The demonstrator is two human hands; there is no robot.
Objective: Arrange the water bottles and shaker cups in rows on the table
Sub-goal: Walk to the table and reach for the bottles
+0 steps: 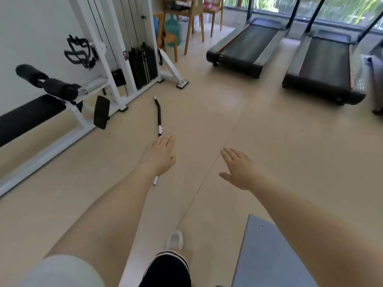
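Note:
No water bottle or shaker cup shows in the head view. My left hand [159,155] is stretched out over the beige floor, fingers loosely together, holding nothing. My right hand [238,169] is held out beside it, palm down with fingers spread, also holding nothing. A wooden table [180,11] with chairs stands far off at the back of the room, and its top is cut off by the frame edge.
A curved black-and-white bar [158,116] lies on the floor just beyond my left hand. A white cable machine [132,48] and bench [31,117] stand at left. Two treadmills [246,46] [325,65] stand at right. A grey mat [269,253] lies by my shoe [175,240].

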